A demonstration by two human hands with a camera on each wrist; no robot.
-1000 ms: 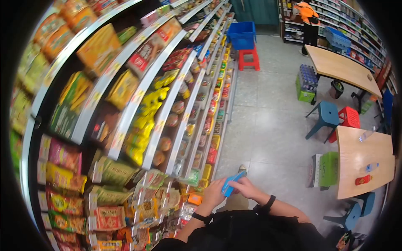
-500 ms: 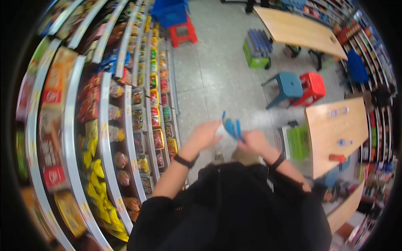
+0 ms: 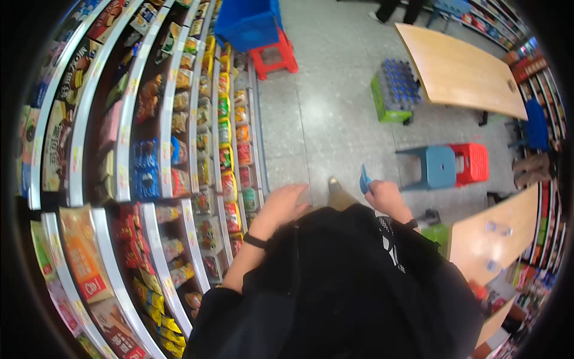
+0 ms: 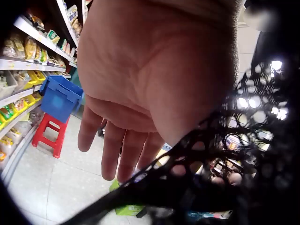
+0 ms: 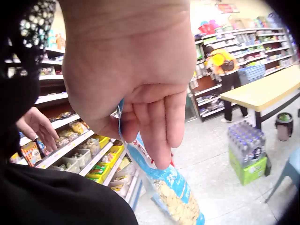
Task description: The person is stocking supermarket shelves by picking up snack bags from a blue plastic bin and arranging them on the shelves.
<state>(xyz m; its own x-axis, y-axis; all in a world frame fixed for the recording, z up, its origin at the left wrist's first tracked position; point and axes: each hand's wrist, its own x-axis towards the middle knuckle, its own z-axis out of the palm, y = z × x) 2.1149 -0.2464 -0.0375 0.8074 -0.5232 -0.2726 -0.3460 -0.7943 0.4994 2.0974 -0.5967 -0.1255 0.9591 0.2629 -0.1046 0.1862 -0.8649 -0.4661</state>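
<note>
My right hand point(image 3: 384, 198) pinches a blue and clear plastic snack packet point(image 5: 177, 190) between thumb and fingers. Through the packet's clear part, pale flat pieces show. It hangs down from the fingers in the right wrist view; in the head view only a blue end of it sticks out ahead of the hand. My left hand point(image 3: 283, 206) holds nothing. Its fingers are relaxed in the left wrist view, beside the shelf of packaged snacks point(image 3: 227, 173).
A blue basket point(image 3: 248, 24) sits on a red stool point(image 3: 272, 57) by the shelf end. To the right stand shrink-wrapped bottles point(image 3: 397, 84), a teal stool point(image 3: 439, 167), a red stool point(image 3: 469, 163) and wooden tables point(image 3: 460, 66). A person in orange point(image 5: 220, 61) stands by the far shelves.
Both hands were together at the blue packet; the left hand has let go and moved away to the left. The right hand has kept the packet. The head view has turned and tilted down.
</note>
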